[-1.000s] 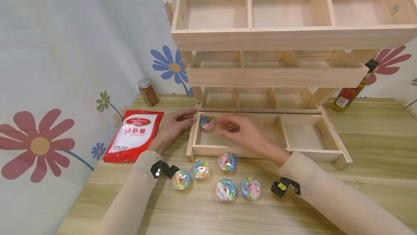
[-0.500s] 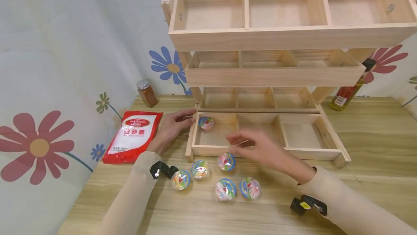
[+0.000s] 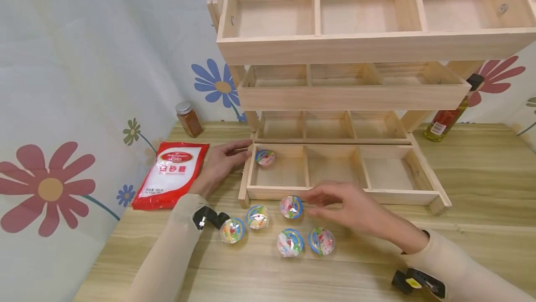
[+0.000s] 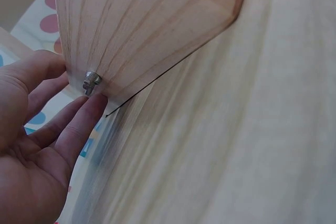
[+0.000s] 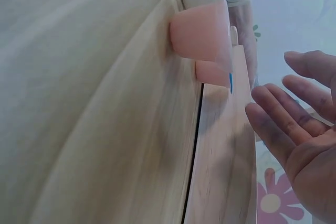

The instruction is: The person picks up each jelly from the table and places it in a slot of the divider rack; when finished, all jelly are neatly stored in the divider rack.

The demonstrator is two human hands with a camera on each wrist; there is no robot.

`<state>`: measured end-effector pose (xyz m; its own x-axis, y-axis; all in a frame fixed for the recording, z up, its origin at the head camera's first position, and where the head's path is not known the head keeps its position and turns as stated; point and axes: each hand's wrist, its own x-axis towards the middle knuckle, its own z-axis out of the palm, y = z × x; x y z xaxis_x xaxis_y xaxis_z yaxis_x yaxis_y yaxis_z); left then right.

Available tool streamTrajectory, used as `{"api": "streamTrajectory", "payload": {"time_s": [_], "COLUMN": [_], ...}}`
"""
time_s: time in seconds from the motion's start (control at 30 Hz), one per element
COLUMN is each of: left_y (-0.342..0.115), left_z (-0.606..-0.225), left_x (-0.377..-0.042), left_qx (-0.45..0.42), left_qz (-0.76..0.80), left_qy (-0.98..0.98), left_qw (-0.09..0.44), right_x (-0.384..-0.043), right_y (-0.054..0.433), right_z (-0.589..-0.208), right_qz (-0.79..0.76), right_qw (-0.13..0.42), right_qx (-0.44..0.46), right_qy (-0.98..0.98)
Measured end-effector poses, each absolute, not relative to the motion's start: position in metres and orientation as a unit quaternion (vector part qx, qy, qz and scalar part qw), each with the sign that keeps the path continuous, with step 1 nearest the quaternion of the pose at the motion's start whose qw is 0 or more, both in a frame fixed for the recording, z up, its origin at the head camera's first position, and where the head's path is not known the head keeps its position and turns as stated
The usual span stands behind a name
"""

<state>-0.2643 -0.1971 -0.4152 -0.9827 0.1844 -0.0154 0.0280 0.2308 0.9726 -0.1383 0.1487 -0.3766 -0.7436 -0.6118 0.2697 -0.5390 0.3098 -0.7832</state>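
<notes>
My left hand (image 3: 224, 162) rests at the left end of the wooden rack (image 3: 318, 195). In the left wrist view its fingertips touch the side panel (image 4: 152, 30) near a metal bolt (image 4: 91, 80). My right hand (image 3: 351, 206) hovers in front of the bottom tier with fingers extended and nothing held. Just left of its fingertips stands a pink jelly cup (image 3: 291, 207) with a printed film lid. Several more jelly cups, such as the pink one (image 3: 290, 243) and the yellow one (image 3: 232, 231), stand on the table. Another jelly cup (image 3: 265, 157) sits in the bottom tier's left compartment.
A red and white sugar bag (image 3: 171, 174) lies left of the rack. Behind it stands a spice jar (image 3: 190, 119) with a silver lid. An oil bottle (image 3: 448, 116) stands behind the rack's right side. Upper tiers (image 3: 351, 97) overhang the bottom one.
My right hand has moved away from the jelly cup in the left compartment, rightward and toward me, coming beside the front cup. My left hand stays in place.
</notes>
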Motion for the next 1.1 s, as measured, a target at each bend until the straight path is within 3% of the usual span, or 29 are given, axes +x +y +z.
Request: {"api": "streamTrajectory", "payload": {"time_s": [1.1], "left_y": [-0.197], "left_z": [-0.417], "left_x": [-0.266], "left_qx": [0.068], "left_qz": [0.629], "left_qy": [0.771], "left_qw": [0.072], "right_x": [-0.115], "right_y": [0.177], "right_z": [-0.394], "right_qz": [-0.449], "right_qw": [0.152], "right_qx": [-0.360], "right_qy": [0.803]}}
